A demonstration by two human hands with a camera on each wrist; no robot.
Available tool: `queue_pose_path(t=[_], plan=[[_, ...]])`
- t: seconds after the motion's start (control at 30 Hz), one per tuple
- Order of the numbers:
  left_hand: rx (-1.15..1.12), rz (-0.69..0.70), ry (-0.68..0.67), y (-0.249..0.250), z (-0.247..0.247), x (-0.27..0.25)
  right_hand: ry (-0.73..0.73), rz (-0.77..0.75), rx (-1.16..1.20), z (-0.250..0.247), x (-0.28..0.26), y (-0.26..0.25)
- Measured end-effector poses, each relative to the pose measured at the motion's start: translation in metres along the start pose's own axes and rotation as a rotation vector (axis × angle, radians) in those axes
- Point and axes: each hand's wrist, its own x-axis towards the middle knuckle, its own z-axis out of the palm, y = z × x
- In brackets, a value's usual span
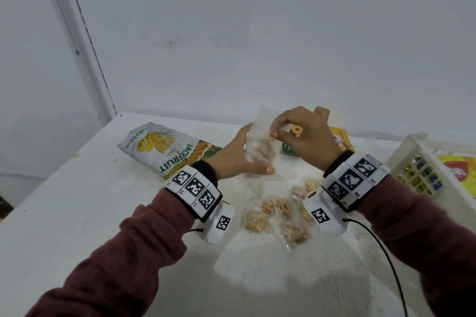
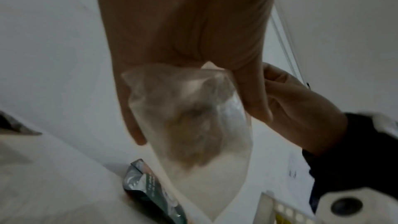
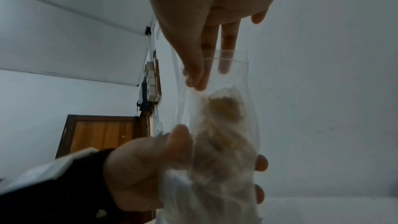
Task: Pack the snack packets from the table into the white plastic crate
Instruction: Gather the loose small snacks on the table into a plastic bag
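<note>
Left hand [image 1: 239, 156] cups clear bag [image 1: 258, 140] from below, fingers curled round it; right hand [image 1: 302, 136] pinches the bag's top edge, probably to steady or close it before packing. Bag is up off the worktop [image 1: 77, 201], left of crate [image 1: 409, 157], not in it. Small packets [image 1: 278, 216] lie on the worktop below the bag, jackfruit pack [image 1: 167, 149] further left of crate, both unpacked

jackfruit bag [image 1: 164, 150] left, crate [image 1: 412, 162] right on table [image 1: 77, 201]
</note>
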Motion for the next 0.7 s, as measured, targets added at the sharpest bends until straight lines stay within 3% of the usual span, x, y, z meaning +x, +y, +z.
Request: queue_pose_path(t=[0.2, 0.37, 0.43, 0.53, 0.7], plan=[[-0.094, 0.051, 0.021, 0.003, 0.004, 0.000, 0.043, 0.009, 0.127, -0.013, 0.001, -0.012], [-0.130, 0.054, -0.010, 0.005, 0.004, 0.001, -0.128, 0.343, 0.424, -0.016, -0.006, -0.003], [-0.166, 0.040, 0.002, 0.008, 0.004, 0.002, -0.122, 0.405, 0.541, -0.011, -0.009, -0.002], [-0.199, 0.031, 0.033, 0.013, 0.007, 0.003, -0.065, 0.366, 0.574, -0.006, -0.010, -0.002], [-0.220, 0.091, -0.034, 0.009, 0.009, 0.000, -0.055, 0.358, 0.608, -0.010, -0.006, -0.003]])
